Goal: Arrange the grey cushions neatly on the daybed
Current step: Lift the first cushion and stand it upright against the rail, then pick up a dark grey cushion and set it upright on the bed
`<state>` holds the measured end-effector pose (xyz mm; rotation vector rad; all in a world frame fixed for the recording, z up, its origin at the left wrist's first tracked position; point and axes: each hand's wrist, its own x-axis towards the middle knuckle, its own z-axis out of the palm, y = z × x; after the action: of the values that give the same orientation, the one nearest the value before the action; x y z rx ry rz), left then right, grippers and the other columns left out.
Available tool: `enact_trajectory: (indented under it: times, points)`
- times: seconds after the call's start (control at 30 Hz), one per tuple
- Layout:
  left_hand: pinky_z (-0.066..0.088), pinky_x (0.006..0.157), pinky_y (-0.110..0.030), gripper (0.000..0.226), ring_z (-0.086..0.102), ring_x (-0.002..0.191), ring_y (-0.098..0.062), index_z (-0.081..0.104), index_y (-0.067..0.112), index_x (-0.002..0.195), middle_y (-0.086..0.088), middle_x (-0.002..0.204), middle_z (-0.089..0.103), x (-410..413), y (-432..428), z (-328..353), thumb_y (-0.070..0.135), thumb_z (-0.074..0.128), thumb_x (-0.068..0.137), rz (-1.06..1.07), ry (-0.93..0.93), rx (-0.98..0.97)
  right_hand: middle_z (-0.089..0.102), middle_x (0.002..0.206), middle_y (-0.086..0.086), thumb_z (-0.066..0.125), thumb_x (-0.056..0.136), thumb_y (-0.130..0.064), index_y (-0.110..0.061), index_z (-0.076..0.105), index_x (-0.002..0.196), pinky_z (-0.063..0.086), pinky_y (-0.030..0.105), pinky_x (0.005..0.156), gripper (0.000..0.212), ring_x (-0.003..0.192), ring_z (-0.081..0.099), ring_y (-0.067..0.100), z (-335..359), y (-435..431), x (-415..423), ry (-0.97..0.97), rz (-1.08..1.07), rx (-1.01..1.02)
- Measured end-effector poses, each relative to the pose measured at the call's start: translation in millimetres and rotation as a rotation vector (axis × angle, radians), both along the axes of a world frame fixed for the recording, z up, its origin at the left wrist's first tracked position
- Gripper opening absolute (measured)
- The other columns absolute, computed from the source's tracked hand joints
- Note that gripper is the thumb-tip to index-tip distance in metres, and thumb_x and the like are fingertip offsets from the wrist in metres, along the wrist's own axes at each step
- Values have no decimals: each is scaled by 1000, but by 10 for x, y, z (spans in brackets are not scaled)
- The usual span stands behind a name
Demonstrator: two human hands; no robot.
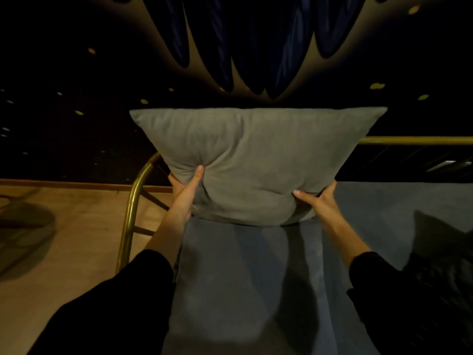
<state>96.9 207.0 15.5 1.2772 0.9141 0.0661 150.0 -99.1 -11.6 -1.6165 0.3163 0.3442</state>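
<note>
Brass rail [129, 219] blocks left side.

The fingers of the left hand [185, 192] and right hand [321, 201] vanish behind the grey cushion [256, 160], which also hides part of the brass rail [414, 140], while the daybed mattress [230, 290] runs off the bottom edge and a dark, possibly fabric heap [435, 252] sits blurred at right.

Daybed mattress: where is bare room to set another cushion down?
Bare blue mattress lies between the forearms, and right of the right hand below the brass rail. The brass-framed corner is crowded: both hands grip the upright grey square cushion, left hand.
</note>
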Motion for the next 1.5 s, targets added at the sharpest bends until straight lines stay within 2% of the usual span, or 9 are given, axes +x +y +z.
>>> enact_trajectory:
  times: [0.2, 0.33, 0.43, 0.67, 0.87, 1.07, 1.27, 1.37, 1.5]
  points:
    - [28, 118, -39, 87, 30, 145, -32, 6, 9, 155, -15, 160, 25, -35, -372, 19, 49, 52, 93, 105, 108, 220, 27, 154, 11, 73, 81, -8, -6, 12, 148, 34, 31, 109, 91, 139, 35, 25, -33, 117, 4, 20, 39, -124]
    - [30, 107, -36, 59, 40, 136, -42, 28, -11, 144, -31, 147, 38, -213, -933, 168, 24, 46, 100, 129, 235, 363, 49, 141, 15, 66, 87, -12, 2, 40, 139, 42, 39, 105, 60, 128, 49, 30, 17, -4, -219, 148, 34, -193]
    - [34, 105, -37, 54, 47, 128, -45, 35, -13, 137, -33, 139, 45, -481, -1578, 260, 0, 54, 89, -66, 242, 327, 65, 118, 16, 64, 89, -13, 5, 61, 119, 48, 37, 94, 35, 111, 61, 27, 184, -273, -572, 150, 49, -265]
    - [46, 91, -37, 35, 62, 110, -37, 58, 3, 125, -20, 107, 67, -604, -3036, 417, 2, 52, 91, -795, 126, 378, 70, 113, 18, 68, 86, -16, 0, 69, 111, 49, 35, 93, 30, 106, 64, 25, 758, -1810, -1351, 89, -183, -473]
    - [47, 93, -35, 33, 61, 111, -33, 58, 6, 122, -13, 99, 66, -304, -4511, 553, 11, 58, 90, -1137, 27, 438, 68, 113, 19, 69, 85, -18, -1, 63, 116, 49, 37, 93, 35, 109, 63, 29, 1100, -3453, -1763, -45, -571, -663]
    - [43, 99, -36, 62, 57, 121, -35, 40, -1, 138, -23, 129, 59, -6, -5815, 409, 24, 67, 89, -1168, 8, 341, 52, 125, 23, 72, 82, -28, -2, 51, 125, 43, 47, 101, 54, 117, 51, 40, 888, -4956, -1884, 5, -756, -755]
    - [45, 109, -46, 133, 54, 129, -29, 36, 11, 146, -12, 143, 54, 259, -6595, -402, 84, 73, 40, -1019, -6, 270, 36, 142, 14, 74, 74, -51, -11, 37, 140, 34, 47, 111, 86, 133, 36, 34, 625, -6236, -2033, 123, -808, -596]
    - [40, 111, -37, 102, 51, 129, -20, 31, 16, 148, 0, 143, 49, 173, -6690, -29, 48, 83, 67, -953, 4, 252, 33, 153, 6, 70, 68, -66, -24, 26, 148, 37, 45, 112, 101, 138, 38, 28, 496, -6590, -2074, 182, -748, -349]
    - [44, 108, -48, 85, 55, 125, -21, 31, 24, 148, 1, 141, 52, 271, -6744, -118, 25, 79, 78, -914, 108, 5, 31, 155, 5, 61, 89, -35, -19, 11, 152, 33, 27, 103, 82, 139, 36, 24, 324, -6714, -1992, 187, -693, -160]
